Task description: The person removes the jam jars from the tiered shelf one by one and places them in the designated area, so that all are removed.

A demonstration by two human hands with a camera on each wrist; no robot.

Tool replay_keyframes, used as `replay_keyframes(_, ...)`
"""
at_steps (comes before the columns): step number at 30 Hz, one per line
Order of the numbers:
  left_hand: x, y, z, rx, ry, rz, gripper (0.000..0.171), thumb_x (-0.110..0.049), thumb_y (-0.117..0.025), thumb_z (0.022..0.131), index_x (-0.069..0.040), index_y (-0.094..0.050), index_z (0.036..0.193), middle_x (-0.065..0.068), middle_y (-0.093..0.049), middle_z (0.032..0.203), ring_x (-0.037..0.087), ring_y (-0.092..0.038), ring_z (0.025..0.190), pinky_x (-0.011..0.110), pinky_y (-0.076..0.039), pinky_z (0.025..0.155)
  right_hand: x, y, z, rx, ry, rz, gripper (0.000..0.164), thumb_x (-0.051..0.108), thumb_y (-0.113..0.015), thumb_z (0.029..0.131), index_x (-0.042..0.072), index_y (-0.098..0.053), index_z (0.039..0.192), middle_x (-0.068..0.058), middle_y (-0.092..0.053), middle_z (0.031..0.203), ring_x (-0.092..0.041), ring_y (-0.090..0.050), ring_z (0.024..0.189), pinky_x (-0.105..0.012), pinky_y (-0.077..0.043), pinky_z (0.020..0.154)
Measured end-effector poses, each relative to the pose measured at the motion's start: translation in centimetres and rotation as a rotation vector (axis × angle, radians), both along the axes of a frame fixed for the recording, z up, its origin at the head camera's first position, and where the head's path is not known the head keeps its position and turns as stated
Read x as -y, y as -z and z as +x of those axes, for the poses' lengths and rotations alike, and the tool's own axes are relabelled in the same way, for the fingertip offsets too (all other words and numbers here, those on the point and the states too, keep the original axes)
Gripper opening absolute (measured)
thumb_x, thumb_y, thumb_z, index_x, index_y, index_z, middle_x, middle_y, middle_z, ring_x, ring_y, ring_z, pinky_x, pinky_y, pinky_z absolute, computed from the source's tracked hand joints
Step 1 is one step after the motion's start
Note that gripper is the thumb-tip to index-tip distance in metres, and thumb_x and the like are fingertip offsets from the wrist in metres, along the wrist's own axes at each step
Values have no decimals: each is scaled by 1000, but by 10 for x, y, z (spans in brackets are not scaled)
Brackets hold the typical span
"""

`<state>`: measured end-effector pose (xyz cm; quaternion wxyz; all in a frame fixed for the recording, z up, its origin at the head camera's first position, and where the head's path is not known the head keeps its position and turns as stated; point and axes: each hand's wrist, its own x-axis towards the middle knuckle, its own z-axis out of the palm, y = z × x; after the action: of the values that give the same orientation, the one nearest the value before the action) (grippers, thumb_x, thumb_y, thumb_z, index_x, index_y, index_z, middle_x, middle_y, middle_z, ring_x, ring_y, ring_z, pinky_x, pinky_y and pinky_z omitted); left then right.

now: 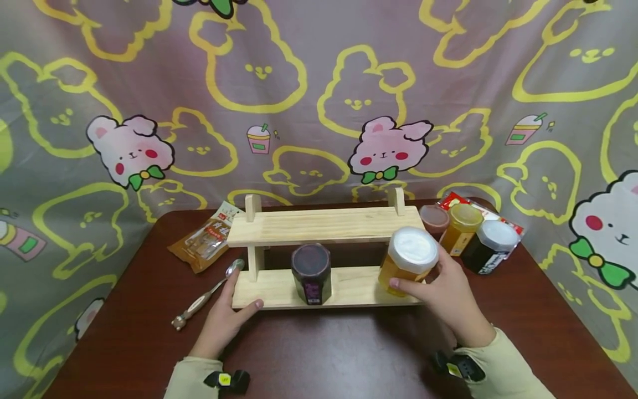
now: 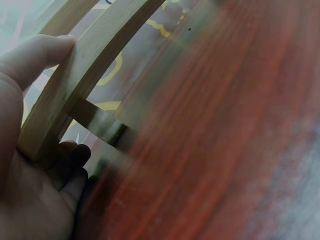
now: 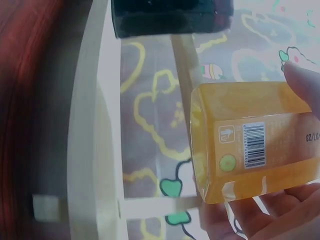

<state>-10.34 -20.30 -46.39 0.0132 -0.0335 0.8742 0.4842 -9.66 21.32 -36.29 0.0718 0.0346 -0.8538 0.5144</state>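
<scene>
My right hand (image 1: 448, 293) grips a jar of amber honey (image 3: 260, 145) with a silvery-white lid, thumb on one side and fingers round the other. In the head view the jar overlaps the right part of the lower board of a two-tier wooden rack (image 1: 319, 224). The right wrist view shows the jar's barcode label and its base apart from the board. My left hand (image 1: 221, 321) holds the left end of that lower board, thumb on top, fingers curled under its end. A dark-lidded jar with a purple label (image 1: 311, 274) stands on the lower board, left of the honey jar.
Right of the rack stand a reddish-lidded jar (image 1: 435, 218), a yellow-lidded jar (image 1: 463, 224) and a dark jar with a white lid (image 1: 490, 246), beside a red-and-white packet (image 1: 510, 223). Left lie a brown snack packet (image 1: 204, 238) and a spoon (image 1: 201, 299). A patterned curtain hangs behind.
</scene>
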Motion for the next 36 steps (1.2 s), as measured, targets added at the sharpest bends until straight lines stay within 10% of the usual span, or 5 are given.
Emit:
replay_keyframes(9,0,1,-1,10,-5,0,103,-38,-78,87,-11,-14,162,22,-22,163,37,-23,148,56,-19,118,-26,-6,9,-68,111,49,84,25,-91,75,10,-47,144,-5,-57,132,-6,-52,112,-13,-44,85)
replay_keyframes(36,-1,0,1,17,-15,-11,104,-40,-79,86,-13,-14,162,23,-24,162,40,-25,148,59,-21,117,-105,0,21,17,404,145,87,33,-86,81,5,-39,149,-18,-49,135,-3,-47,101,-6,-39,70)
